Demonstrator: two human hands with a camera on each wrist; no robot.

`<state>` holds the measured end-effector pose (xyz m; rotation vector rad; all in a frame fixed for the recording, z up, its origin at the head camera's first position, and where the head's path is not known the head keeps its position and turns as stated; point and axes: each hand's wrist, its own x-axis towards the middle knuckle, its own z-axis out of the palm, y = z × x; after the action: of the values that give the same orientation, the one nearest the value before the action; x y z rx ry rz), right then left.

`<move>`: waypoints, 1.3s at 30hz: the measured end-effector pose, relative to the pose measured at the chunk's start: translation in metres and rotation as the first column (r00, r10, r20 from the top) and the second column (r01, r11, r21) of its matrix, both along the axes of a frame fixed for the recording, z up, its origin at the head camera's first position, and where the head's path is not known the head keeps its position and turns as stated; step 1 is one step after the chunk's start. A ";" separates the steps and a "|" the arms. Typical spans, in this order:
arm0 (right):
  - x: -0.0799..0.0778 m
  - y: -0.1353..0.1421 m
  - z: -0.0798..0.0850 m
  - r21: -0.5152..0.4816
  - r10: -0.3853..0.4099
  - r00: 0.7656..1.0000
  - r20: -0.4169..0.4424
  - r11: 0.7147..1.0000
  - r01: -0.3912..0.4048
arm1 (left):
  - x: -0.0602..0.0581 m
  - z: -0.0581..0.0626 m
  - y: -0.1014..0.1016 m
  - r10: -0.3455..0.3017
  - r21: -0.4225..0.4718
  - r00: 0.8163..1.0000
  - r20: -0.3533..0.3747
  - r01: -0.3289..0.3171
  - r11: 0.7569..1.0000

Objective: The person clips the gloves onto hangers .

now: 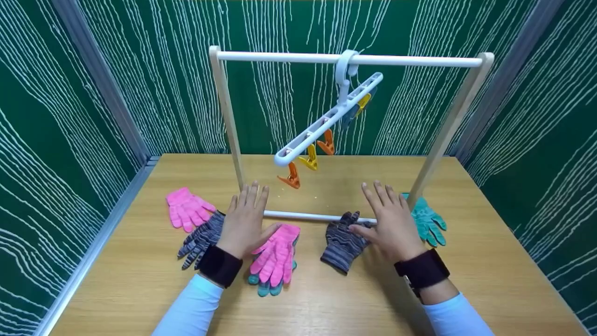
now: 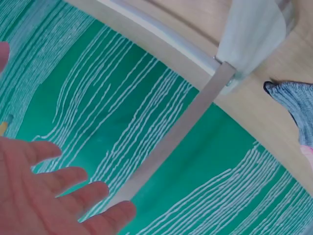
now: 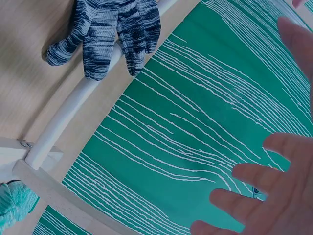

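Note:
My left hand (image 1: 245, 224) is held over the table with straight, spread fingers, between a dark striped glove (image 1: 201, 240) and a pink glove (image 1: 276, 259). That pink glove lies on top of a green one (image 1: 264, 288). With fingers likewise extended, my right hand (image 1: 394, 224) overlaps a second dark striped glove (image 1: 343, 245) in the head view. Both palms show bare in the wrist views. Beyond the hands, a pale clip hanger (image 1: 326, 122) hangs from the rack's top bar (image 1: 280, 57), carrying orange clips (image 1: 293, 176) and yellow clips (image 1: 311, 158).
Another pink glove (image 1: 186, 209) lies at the left, and a green glove (image 1: 426, 221) at the right by the rack's wooden post (image 1: 450, 133). A white lower bar (image 1: 303, 215) crosses between the posts. Green walls with white wavy lines (image 1: 140, 74) surround the wooden table (image 1: 326, 308).

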<state>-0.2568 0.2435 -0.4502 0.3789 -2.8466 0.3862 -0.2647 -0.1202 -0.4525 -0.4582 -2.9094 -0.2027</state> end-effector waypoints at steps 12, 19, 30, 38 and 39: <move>0.003 0.007 0.004 -0.071 0.042 0.929 -0.369 0.995 -0.073 | -0.002 0.002 -0.015 -0.070 0.090 0.949 -0.307 0.102 0.991; 0.003 0.012 0.007 -0.101 0.034 0.842 -0.538 0.989 -0.105 | -0.004 0.003 -0.024 -0.062 0.168 0.914 -0.400 0.139 0.976; 0.001 0.019 0.013 -0.253 -0.121 0.783 -0.611 0.966 -0.049 | -0.011 0.008 -0.033 -0.009 0.300 0.904 -0.427 0.151 0.942; 0.004 0.028 0.017 -0.398 -0.265 0.765 -0.588 0.918 0.012 | -0.018 0.005 -0.037 0.072 0.404 0.901 -0.428 0.120 0.907; 0.005 0.030 0.018 -0.414 -0.280 0.763 -0.583 0.910 0.018 | -0.019 0.005 -0.038 0.082 0.414 0.898 -0.432 0.117 0.903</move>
<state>-0.2521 0.2732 -0.4322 0.1481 -2.0524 0.6333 -0.2837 -0.1579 -0.4475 -0.3903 -2.3195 -0.6419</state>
